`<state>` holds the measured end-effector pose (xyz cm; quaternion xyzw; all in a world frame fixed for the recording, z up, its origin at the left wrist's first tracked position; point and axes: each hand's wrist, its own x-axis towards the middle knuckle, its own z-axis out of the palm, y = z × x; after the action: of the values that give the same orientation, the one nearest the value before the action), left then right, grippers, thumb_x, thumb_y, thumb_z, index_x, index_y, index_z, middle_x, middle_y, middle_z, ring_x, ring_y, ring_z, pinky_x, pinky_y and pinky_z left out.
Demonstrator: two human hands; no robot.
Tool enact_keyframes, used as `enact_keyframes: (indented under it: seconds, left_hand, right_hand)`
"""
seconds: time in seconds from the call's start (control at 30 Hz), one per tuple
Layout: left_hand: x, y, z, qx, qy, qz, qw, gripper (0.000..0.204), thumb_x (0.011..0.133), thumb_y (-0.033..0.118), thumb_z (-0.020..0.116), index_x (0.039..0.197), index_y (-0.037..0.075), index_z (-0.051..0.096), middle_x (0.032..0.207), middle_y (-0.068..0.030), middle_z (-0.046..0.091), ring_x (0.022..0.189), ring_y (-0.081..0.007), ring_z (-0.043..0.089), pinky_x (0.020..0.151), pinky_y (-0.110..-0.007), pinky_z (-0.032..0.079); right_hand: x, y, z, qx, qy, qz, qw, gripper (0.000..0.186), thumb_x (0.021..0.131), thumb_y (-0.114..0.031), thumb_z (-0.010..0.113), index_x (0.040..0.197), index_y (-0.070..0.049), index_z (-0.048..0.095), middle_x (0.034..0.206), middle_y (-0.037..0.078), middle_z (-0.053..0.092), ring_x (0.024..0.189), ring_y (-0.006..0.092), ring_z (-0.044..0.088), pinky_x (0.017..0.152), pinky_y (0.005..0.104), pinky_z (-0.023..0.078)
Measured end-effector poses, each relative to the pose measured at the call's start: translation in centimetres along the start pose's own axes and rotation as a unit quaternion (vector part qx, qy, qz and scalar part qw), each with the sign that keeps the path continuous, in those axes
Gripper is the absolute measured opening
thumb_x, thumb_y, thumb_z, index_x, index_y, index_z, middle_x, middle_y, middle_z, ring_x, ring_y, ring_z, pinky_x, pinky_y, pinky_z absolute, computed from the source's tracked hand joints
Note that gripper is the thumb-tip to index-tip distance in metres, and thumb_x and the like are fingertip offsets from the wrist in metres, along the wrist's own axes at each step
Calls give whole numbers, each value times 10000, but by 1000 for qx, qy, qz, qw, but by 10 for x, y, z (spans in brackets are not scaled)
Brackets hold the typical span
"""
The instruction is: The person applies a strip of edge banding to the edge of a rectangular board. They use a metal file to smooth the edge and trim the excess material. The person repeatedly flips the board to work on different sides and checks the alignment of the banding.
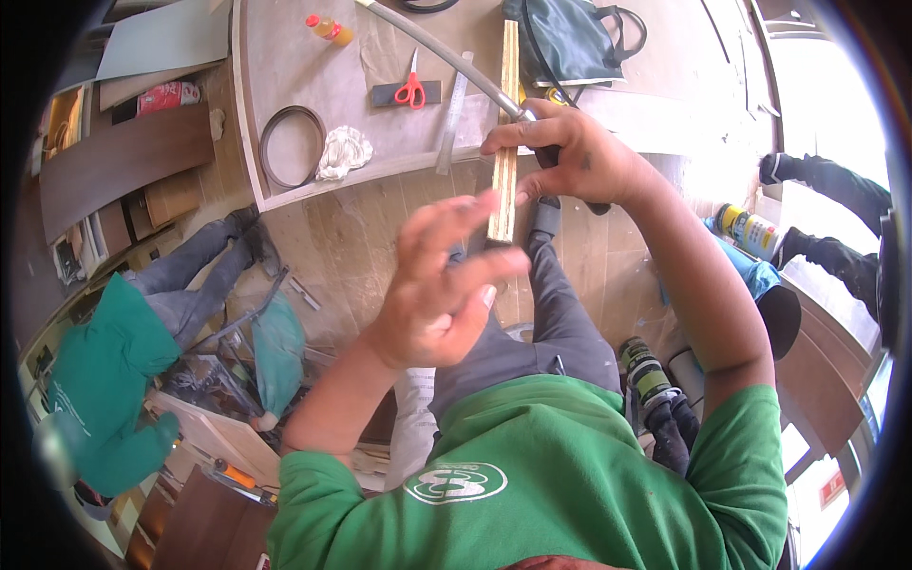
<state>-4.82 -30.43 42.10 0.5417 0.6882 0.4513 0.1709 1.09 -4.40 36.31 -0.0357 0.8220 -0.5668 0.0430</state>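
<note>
My right hand (579, 157) is closed on a long plywood strip (505, 195) and a grey metal rod (427, 52) with a black handle, which crosses it diagonally. My left hand (442, 285) is raised by the strip's lower end with its fingers bent but apart; whether a fingertip touches the wood is unclear. On the bench (370, 161) beyond lie red scissors (410, 90) over a dark flat piece, a clear ruler (454, 114), a coiled band (285, 142), a white crumpled cloth (344, 152) and a small bottle (328, 28).
A dark bag (570, 43) rests on the bench. A co-worker (114, 370) in green is at the left, near a teal bag (275, 351) and boards (128, 161). Dark-clothed legs (841, 190), cans (746, 228) and more boards (822, 370) are at the right.
</note>
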Motion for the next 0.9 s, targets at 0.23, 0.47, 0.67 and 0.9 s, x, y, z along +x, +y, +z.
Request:
enact_keyframes:
  seconds: [0.23,0.47,0.67,0.9]
  left_hand:
    - [9,-19,5,113,4,-20,993,460,894,245,744,1341,176,658,1546,-180,456,1316,-368,458,1122,-451,354]
    - [11,-30,6,97,57,16,994,388,820,151,781,1201,216,742,1501,-137,504,1256,-328,471,1072,-433,413]
    - [10,-36,7,200,48,166,964,439,790,89,775,1201,235,725,1466,-139,523,1283,-313,462,1073,-458,420]
    - [17,-16,33,-143,202,-159,956,437,1038,181,546,1404,-57,523,1369,-171,565,1178,-187,545,1007,-319,433]
  right_hand:
    - [3,0,-7,18,2,-15,1000,566,679,-225,917,1205,-127,730,1118,86,708,1043,283,610,946,396,501]
    - [10,5,-7,28,6,-26,999,555,682,-237,913,1194,-119,735,1158,53,728,1064,266,585,978,392,489]
    - [13,10,-8,41,12,-13,999,567,680,-255,917,1200,-122,734,1131,41,738,1046,258,580,973,386,488]
    - [16,12,-14,42,22,-14,999,579,678,-282,917,1201,-116,735,1135,35,741,1028,252,578,967,383,488]
